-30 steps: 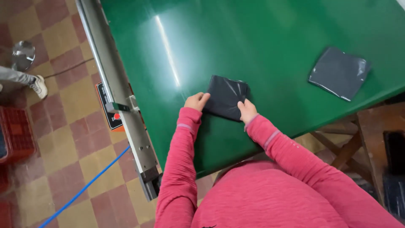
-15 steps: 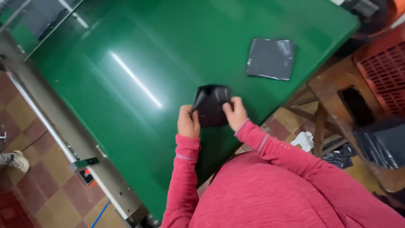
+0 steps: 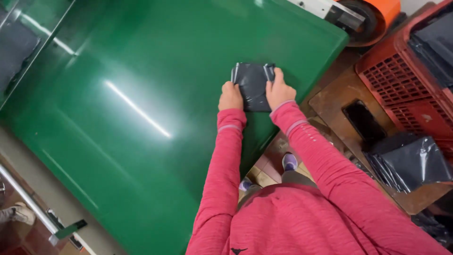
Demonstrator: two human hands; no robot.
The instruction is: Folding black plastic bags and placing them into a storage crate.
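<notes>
**Folding step: both hands pinning a dark plastic bag flat on the green table**

Nearest: person's pink sleeves reach in from the near edge. Left hand [image 3: 230, 96] sits on the left edge of the folded dark bag [image 3: 253, 85], fingers curled down against it. Right hand [image 3: 279, 90] grips the right edge, fingers wrapped over the top of the fold. Both are pressing, not lifting. The bag lies flat on the green table [image 3: 141, 94], near its right edge, a compact square with pale seams showing at the far side.

Judgement: fold is being squared and flattened. Next move needs even pressure, edges kept aligned.

Right of table: a stack of dark bags [image 3: 408, 163] on a brown stand, then a red crate [image 3: 406, 75] further out.
</notes>
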